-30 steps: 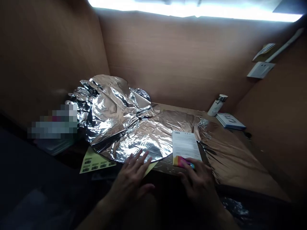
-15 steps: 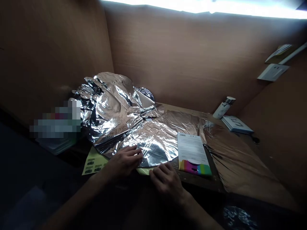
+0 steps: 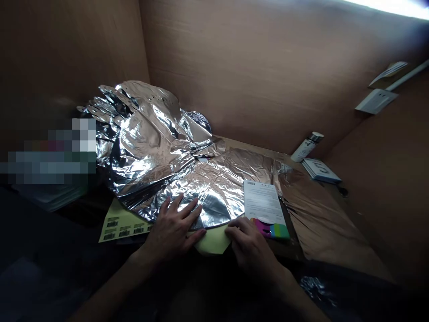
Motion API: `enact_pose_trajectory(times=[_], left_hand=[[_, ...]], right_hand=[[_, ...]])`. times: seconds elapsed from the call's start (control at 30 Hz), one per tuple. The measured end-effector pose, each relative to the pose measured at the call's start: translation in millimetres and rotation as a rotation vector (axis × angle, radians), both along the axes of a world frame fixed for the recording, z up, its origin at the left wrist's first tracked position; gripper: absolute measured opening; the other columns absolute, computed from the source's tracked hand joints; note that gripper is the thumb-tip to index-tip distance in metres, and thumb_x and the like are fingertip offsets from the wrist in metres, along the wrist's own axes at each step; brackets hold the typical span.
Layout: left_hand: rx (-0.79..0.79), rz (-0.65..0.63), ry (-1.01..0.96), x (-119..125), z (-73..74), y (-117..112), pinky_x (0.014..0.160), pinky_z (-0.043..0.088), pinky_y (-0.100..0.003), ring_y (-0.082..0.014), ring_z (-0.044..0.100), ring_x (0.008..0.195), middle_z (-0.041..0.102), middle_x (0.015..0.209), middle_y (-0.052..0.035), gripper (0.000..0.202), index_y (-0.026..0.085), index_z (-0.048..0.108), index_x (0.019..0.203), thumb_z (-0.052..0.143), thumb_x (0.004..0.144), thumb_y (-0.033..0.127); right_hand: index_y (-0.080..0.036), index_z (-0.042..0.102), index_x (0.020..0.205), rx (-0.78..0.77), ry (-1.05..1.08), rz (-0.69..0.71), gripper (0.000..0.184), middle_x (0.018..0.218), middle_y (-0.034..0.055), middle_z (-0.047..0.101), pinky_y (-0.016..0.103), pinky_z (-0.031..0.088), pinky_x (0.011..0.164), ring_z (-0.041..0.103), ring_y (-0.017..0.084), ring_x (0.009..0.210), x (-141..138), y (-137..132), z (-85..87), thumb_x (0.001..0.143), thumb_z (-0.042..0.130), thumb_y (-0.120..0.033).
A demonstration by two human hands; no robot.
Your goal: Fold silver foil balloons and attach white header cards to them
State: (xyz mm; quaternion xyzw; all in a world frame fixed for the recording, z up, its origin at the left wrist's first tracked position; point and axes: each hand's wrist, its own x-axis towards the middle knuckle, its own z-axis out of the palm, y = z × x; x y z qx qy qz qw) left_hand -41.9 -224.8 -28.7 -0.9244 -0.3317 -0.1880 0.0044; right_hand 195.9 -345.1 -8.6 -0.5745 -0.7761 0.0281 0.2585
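My left hand (image 3: pixel 176 228) lies with fingers spread on a shiny silver foil balloon (image 3: pixel 214 192), near its front edge. A yellow sheet of barcode labels (image 3: pixel 117 223) lies partly under the foil, sticking out left of that hand. Its bare right part (image 3: pixel 212 241) shows between my hands. My right hand (image 3: pixel 253 248) is closed, with curled thumb and fingers at the sheet's right edge; the fingertips are partly hidden. Just behind this hand lies a white printed packet (image 3: pixel 264 201) with a rainbow-coloured lower end.
More foil pieces (image 3: pixel 144 116) are heaped at the back left. Clear plastic film (image 3: pixel 328 228) covers the right side. A white bottle (image 3: pixel 306 146) and a small numbered flip calendar (image 3: pixel 321 171) stand at the back right. Wooden panels (image 3: pixel 234 67) enclose the table.
My left hand has spread its fingers flat on the foil. My right hand has shifted right, and more of the yellow sheet shows between the hands. The camera view has turned slightly.
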Motion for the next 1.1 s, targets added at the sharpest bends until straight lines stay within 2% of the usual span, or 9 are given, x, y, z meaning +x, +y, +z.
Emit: enact_pose_trajectory(times=[0.13,0.3,0.43,0.6,0.73,0.93,1.1], left_hand=[[0.027,0.0,-0.01,-2.1,-4.3,0.4,0.117,0.027,-0.073,-0.0478,0.039,0.145,0.053,0.157,-0.004,0.057,0.026,0.058,0.147,0.056,0.098,0.056],[0.044,-0.004,-0.002,-2.6,-5.9,0.8,0.116,0.029,-0.072,-0.0473,0.04,0.145,0.053,0.157,-0.0025,0.057,0.027,0.059,0.147,0.054,0.099,0.057],[0.053,0.0,-0.005,-2.6,-7.9,2.5,0.115,0.031,-0.071,-0.0475,0.041,0.145,0.054,0.156,-0.0021,0.058,0.027,0.059,0.147,0.055,0.098,0.057],[0.047,-0.009,-0.03,-3.1,-9.0,3.2,0.116,0.03,-0.072,-0.0466,0.039,0.147,0.055,0.155,-0.0019,0.056,0.03,0.058,0.147,0.058,0.097,0.056],[0.035,-0.003,-0.033,-3.0,-8.4,2.1,0.116,0.03,-0.071,-0.0463,0.039,0.147,0.054,0.155,-0.0014,0.057,0.03,0.058,0.147,0.057,0.097,0.056],[0.039,0.004,-0.028,-2.6,-8.7,3.0,0.117,0.03,-0.07,-0.046,0.038,0.148,0.054,0.156,-0.0007,0.056,0.031,0.058,0.147,0.057,0.097,0.056],[0.053,0.015,-0.01,-2.5,-8.6,2.7,0.117,0.029,-0.07,-0.0456,0.038,0.148,0.053,0.156,0.0,0.058,0.03,0.057,0.148,0.056,0.098,0.058]], right_hand=[[-0.022,0.069,0.106,-0.021,-0.063,-0.007,0.035,0.107,0.0063,0.067,0.038,0.051,0.086,0.059,0.023,0.098,0.3,-0.1,-2.6,0.086,0.052,0.0],[-0.024,0.072,0.093,-0.011,0.066,0.029,0.031,0.102,0.0037,0.069,0.036,0.049,0.084,0.06,0.021,0.095,3.8,-10.3,-1.5,0.089,0.052,-0.001],[-0.025,0.071,0.106,-0.093,0.007,-0.039,0.035,0.104,0.003,0.069,0.036,0.047,0.084,0.06,0.021,0.096,1.8,-4.5,6.2,0.087,0.055,0.001],[-0.024,0.067,0.092,-0.118,-0.159,-0.042,0.014,0.103,-0.0002,0.07,0.038,0.04,0.085,0.059,0.021,0.097,-2.2,-0.9,10.2,0.09,0.067,-0.009],[-0.023,0.066,0.09,-0.143,-0.062,0.022,0.012,0.1,-0.0014,0.069,0.036,0.038,0.086,0.06,0.018,0.092,1.0,-6.3,14.7,0.092,0.067,-0.011],[-0.021,0.062,0.09,-0.166,-0.002,-0.015,0.014,0.093,-0.0002,0.067,0.034,0.039,0.085,0.06,0.016,0.086,6.2,-0.5,21.3,0.098,0.059,-0.01],[-0.022,0.061,0.095,-0.196,0.158,-0.048,0.013,0.097,0.0008,0.067,0.035,0.04,0.085,0.06,0.018,0.091,9.3,2.0,30.8,0.097,0.059,-0.009]])
